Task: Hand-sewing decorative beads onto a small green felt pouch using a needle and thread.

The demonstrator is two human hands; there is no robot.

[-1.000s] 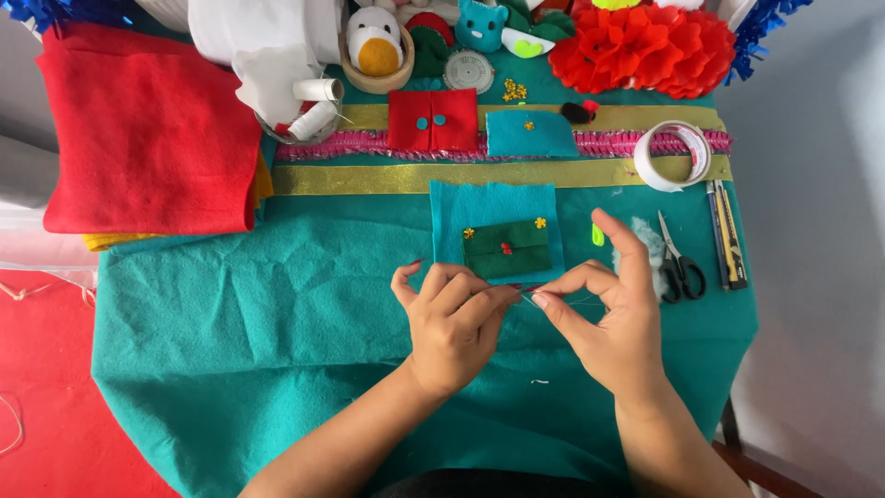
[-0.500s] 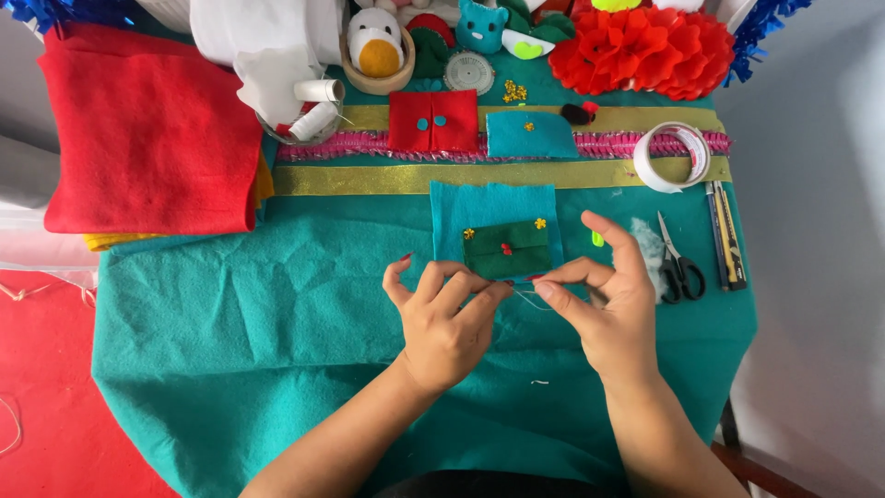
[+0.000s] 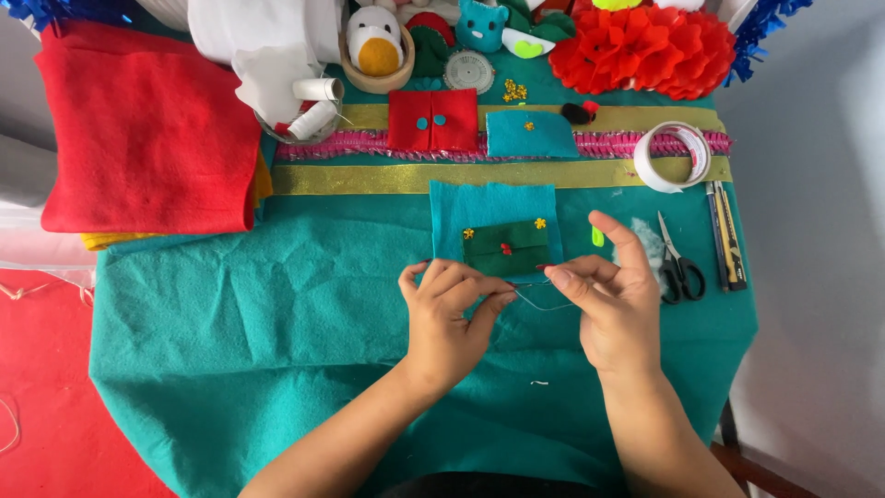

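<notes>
Left hand and right hand meet just below the blue felt piece, which lies flat on the teal felt cloth w/ a dark green felt pocket on its lower half. Left fingers pressed together in a pinch; what sits between them is too small to tell, prob. a needle. Right thumb and forefinger pinch a fine thread that loops between the hands; other right fingers spread upward. Judgement: step in hand looks like threading or knotting. To do it well: keep both hands close and steady over the cloth, keep thread end short and taut, don't let the loop snag on the pocket's red beads. Scissors and utility knife lie near the right hand, apart from it; tape roll beyond. Red felt stack well apart at left. No obstruction noted at work area.
</notes>
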